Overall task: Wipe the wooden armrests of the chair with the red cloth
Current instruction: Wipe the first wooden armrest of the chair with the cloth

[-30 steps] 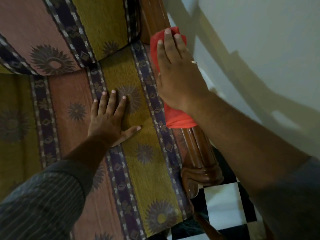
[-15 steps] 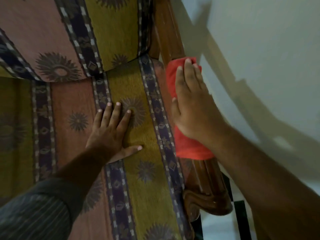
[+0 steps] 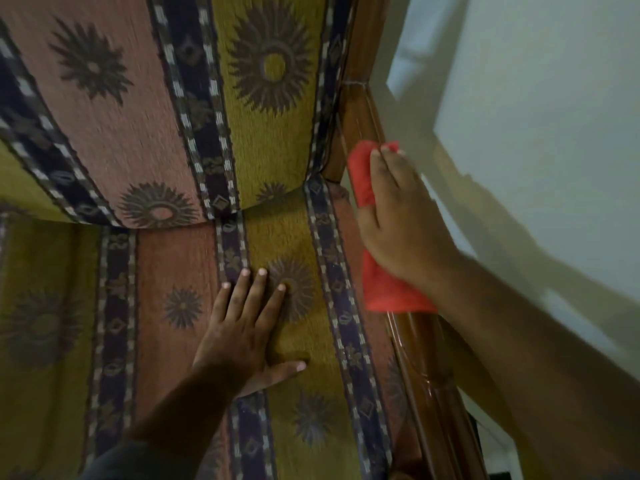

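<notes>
The chair's right wooden armrest [image 3: 427, 362] runs from the lower right up toward the backrest post. A red cloth [image 3: 384, 289] is draped over the armrest. My right hand [image 3: 401, 220] presses flat on the cloth, fingers pointing toward the backrest, with red fabric showing past the fingertips and below the wrist. My left hand [image 3: 246, 327] lies flat with fingers spread on the patterned seat cushion [image 3: 166, 271], holding nothing. The left armrest is out of view.
The striped, sunburst-patterned backrest cushion [image 3: 194, 98] fills the top left. A pale wall [image 3: 536, 116] stands close along the right of the armrest. A strip of floor [image 3: 491, 448] shows at the bottom right.
The view has tilted up, so the chair sits lower in the frame. My right hand and the cloth stay on the armrest, a little farther toward the backrest. My left hand stays on the seat.
</notes>
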### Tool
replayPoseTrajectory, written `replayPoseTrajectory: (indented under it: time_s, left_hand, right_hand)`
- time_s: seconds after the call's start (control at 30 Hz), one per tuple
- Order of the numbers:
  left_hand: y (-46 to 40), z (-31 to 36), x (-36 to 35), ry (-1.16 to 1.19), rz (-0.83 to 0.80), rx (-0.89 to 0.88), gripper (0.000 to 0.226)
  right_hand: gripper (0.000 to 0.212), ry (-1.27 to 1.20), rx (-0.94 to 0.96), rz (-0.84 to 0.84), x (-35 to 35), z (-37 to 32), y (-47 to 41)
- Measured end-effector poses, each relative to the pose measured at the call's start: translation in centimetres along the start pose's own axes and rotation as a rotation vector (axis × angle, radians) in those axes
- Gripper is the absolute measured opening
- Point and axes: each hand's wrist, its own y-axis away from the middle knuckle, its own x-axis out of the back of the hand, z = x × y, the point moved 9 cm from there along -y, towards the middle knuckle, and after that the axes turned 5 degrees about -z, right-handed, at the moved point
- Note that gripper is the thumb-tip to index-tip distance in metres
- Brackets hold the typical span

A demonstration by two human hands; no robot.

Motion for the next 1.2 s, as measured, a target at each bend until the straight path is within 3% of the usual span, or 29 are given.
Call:
replayPoseTrajectory:
  time_s: [0.13, 0.33, 0.67, 1.2]
  left_hand:
    - [-0.1, 0.0, -0.3, 0.026, -0.006, -0.011, 0.120]
    - [0.2, 0.6, -0.8, 0.065, 0.011, -0.028, 0.122]
    - [-0.6, -0.3, -0.8, 0.030, 0.019, -0.016, 0.121]
    - [0.0, -0.2, -0.7, -0.032, 0.047, 0.008, 0.121]
  right_hand:
    - [0.081, -0.021, -0.007, -0.002, -0.1, 0.6, -0.6]
    - [0.068, -0.011, -0.014, 0.021, 2.3, 0.0, -7.4]
    - [0.073, 0.041, 0.013, -0.034, 1.6, -0.8, -11.2]
    - [0.085, 0.336, 0.132, -0.076, -2.2, -1.0, 3.3]
